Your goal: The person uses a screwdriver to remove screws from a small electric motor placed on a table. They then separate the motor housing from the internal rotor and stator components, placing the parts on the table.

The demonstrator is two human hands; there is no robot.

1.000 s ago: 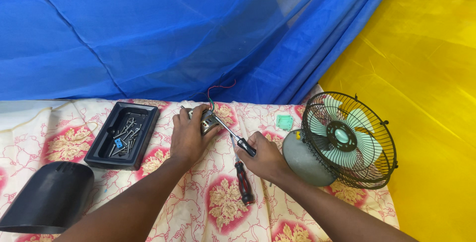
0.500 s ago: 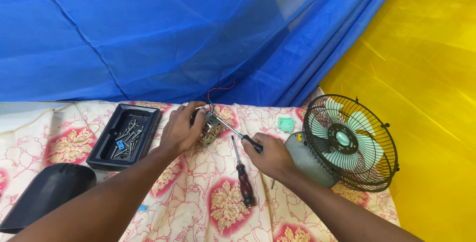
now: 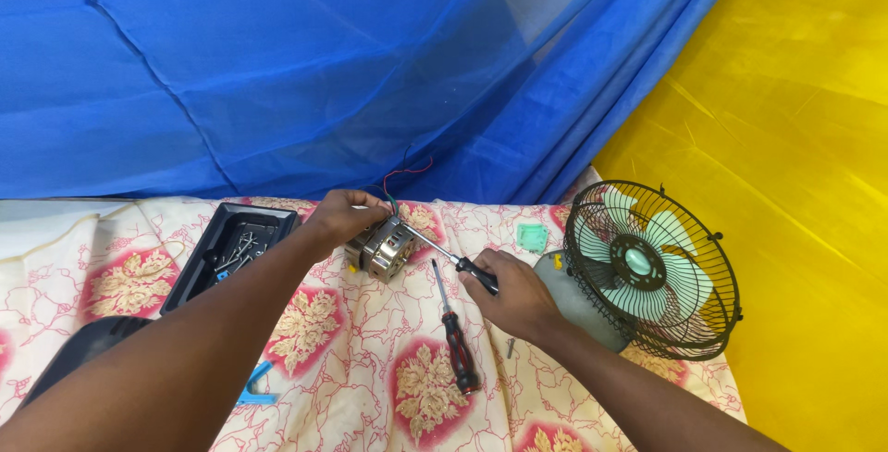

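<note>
fingers [image 3: 356, 207] clamped on fan motor [image 3: 384, 248], right hand [image 3: 513, 299] gripping screwdriver [image 3: 449, 258] at its casing, screws apparently half done.

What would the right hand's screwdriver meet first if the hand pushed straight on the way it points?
The right hand aims its screwdriver up-left; the tip seems already at the small metal motor, steadied by the left hand.

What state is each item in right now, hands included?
Left hand: gripping the bare metal fan motor.
Right hand: holding a black-handled screwdriver, tip at the motor.
Red-handled screwdriver: lying loose on the cloth.
Black tray: holding screws.
Caged green-bladed fan: assembled, blades still.
</note>
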